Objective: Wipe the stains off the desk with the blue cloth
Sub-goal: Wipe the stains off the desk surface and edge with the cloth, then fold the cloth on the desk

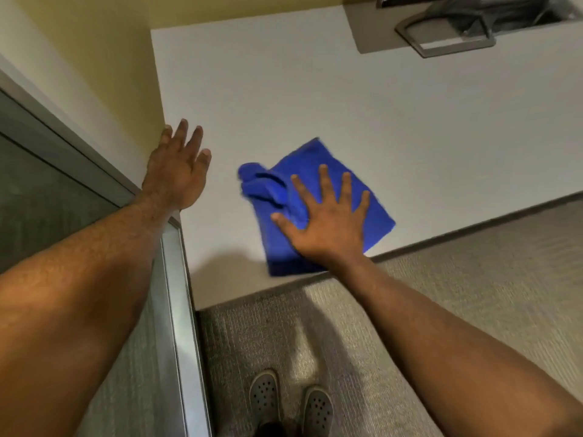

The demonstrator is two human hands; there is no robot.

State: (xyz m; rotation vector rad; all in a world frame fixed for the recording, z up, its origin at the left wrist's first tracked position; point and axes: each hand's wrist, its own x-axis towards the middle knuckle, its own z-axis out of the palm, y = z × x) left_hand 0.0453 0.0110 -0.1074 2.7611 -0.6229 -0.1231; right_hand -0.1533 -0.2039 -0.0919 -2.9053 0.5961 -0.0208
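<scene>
A blue cloth lies on the white desk near its front edge, bunched up at its left side. My right hand lies flat on the cloth with its fingers spread, palm down. My left hand rests flat on the desk's left edge by the wall, fingers apart and holding nothing. I cannot make out any stains on the desk surface.
A grey monitor stand sits on a grey mat at the desk's back right. A yellow wall and a metal-framed glass partition bound the left side. Grey carpet and my two grey clogs are below.
</scene>
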